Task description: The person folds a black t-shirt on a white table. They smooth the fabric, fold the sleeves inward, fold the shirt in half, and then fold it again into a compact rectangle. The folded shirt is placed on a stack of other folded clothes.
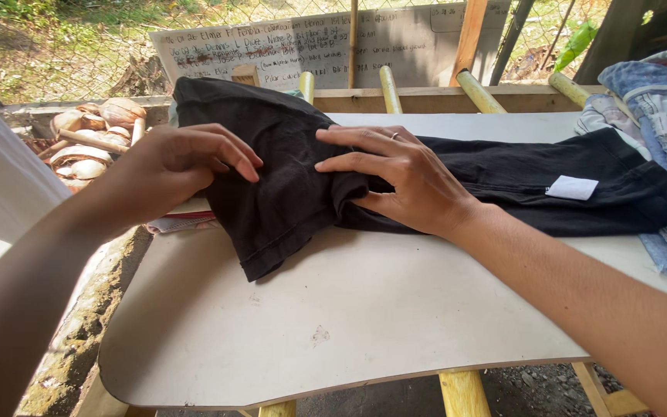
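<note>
**Folding of black trousers on board: hands flat, no grasp taken**

A pale, curved board [364,316] is laid over yellow wooden supports [463,392] outdoors, with a wire fence and a hand-lettered panel [272,46] behind it. Black trousers [503,181] are spread across the far half of the board, the waist end with a white label [571,188] lying to the right, just beside a heap of denim garments [661,116]. The leg end has been doubled over at the left, and its hem overhangs the near fold line.

The right hand [407,177] is pressed flat on the doubled cloth, fingers spread and extended, a ring visible; nothing is clamped. The left hand [175,166] is held at the left edge of the fold, fingers loosely curled and resting on the fabric; no pinch of cloth can be confirmed.

Coconut husks [90,135] are piled off the board to the left, well apart from the work.

Judgement on method: the fold would be best kept true if the right palm is held as an anchor while creases are smoothed outward. The slanted hem should be squared to the leg seam before pressure is applied. Bunching under the right thumb is noted and should be flattened.
</note>
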